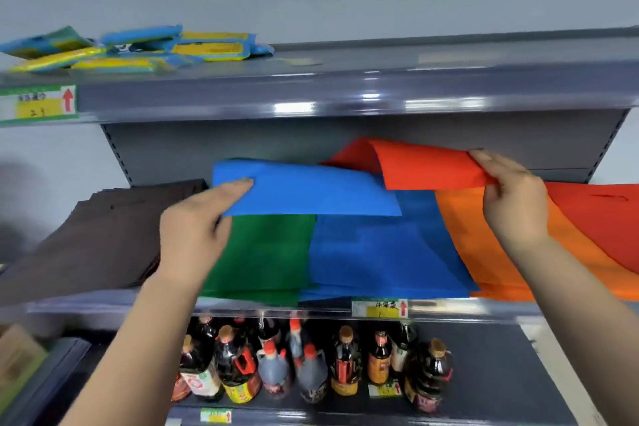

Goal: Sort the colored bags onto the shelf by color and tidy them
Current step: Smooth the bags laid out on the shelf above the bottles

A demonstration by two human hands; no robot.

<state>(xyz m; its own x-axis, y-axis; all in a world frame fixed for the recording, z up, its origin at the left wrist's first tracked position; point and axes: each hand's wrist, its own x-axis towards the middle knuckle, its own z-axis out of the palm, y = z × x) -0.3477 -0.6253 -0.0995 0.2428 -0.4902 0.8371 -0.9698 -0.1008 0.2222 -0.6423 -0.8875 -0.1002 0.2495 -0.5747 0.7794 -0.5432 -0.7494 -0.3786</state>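
On the middle shelf (pixel 242 306) lie flat fabric bags: a dark brown stack (pixel 93 235) at the left, a green bag (pixel 262 252), a blue stack (pixel 383 252), an orange bag (pixel 491 252) and a red bag (pixel 601 218) at the far right. My left hand (pixel 197 228) grips the left edge of a blue bag (pixel 307 190), lifted above the green and blue ones. My right hand (pixel 511 197) pinches the corner of a red bag (pixel 425 166), folded and raised over the orange one.
The top shelf (pixel 380 93) carries several blue and yellow packets (pixel 138 50) at the left. Below, several dark sauce bottles (pixel 311 367) stand in rows. Price tags (pixel 380 308) hang on the shelf fronts. A grey wall lies behind.
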